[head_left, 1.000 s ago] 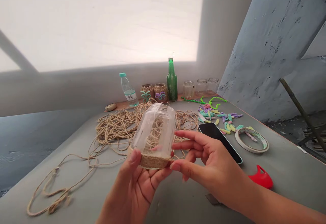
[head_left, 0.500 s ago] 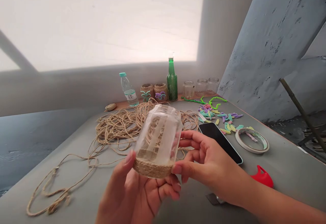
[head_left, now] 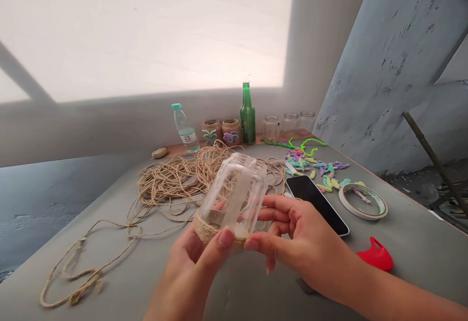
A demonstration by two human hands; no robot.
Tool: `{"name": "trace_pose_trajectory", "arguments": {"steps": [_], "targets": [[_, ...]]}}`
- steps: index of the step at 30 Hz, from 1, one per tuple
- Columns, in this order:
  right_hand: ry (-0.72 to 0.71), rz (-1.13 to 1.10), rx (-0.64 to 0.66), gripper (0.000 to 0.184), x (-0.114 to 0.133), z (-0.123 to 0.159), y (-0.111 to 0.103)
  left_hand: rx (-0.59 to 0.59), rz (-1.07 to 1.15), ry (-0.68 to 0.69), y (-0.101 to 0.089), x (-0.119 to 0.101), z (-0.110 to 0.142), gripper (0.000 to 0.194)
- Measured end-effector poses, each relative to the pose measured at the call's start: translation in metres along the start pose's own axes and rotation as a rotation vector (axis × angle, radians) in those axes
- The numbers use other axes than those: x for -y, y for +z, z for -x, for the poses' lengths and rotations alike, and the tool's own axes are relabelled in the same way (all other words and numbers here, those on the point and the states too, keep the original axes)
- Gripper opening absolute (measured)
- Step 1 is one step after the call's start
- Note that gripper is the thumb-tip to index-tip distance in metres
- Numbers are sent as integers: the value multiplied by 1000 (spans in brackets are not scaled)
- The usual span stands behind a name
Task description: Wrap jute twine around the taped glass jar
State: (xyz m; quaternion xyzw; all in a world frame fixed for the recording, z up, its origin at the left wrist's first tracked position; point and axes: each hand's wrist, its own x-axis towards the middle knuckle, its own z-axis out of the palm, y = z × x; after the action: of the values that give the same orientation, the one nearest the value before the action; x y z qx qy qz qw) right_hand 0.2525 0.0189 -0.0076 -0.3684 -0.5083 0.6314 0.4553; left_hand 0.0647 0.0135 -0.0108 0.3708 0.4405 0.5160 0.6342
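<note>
2 hands hold tilted jar | table edges well apart | phone near

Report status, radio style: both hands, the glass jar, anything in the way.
Left hand and right hand on glass jar. Jar tilted, twine band around base. Loose twine heap behind it.

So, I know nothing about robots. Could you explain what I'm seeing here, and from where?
There's no robot here: these are a person's bare hands, seen by one camera worn on that person's head, looking forward and down. The left hand and right hand hold a tilted clear jar with a band of cord around its base. On the table lies a tangle of cord. On the right are a phone, tape and fuzzy bits. Behind stand a green bottle, a water bottle, two cord-wrapped jars and three clear ones.
</note>
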Motion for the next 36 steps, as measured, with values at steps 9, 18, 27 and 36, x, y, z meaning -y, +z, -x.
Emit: {"name": "trace_pose_trajectory", "arguments": {"steps": [9, 18, 27, 36], "targets": [[12, 164, -116, 64, 1, 4, 0, 81, 272, -125, -2, -6, 2, 54], [22, 53, -114, 54, 1, 3, -1, 271, 412, -142, -5, -9, -1, 48], [65, -37, -18, 62, 8, 0, 0, 420, 357, -260, -11, -5, -2, 76], [54, 24, -142, 81, 3, 0, -4, 142, -27, 92, -7, 4, -7, 61]]}}
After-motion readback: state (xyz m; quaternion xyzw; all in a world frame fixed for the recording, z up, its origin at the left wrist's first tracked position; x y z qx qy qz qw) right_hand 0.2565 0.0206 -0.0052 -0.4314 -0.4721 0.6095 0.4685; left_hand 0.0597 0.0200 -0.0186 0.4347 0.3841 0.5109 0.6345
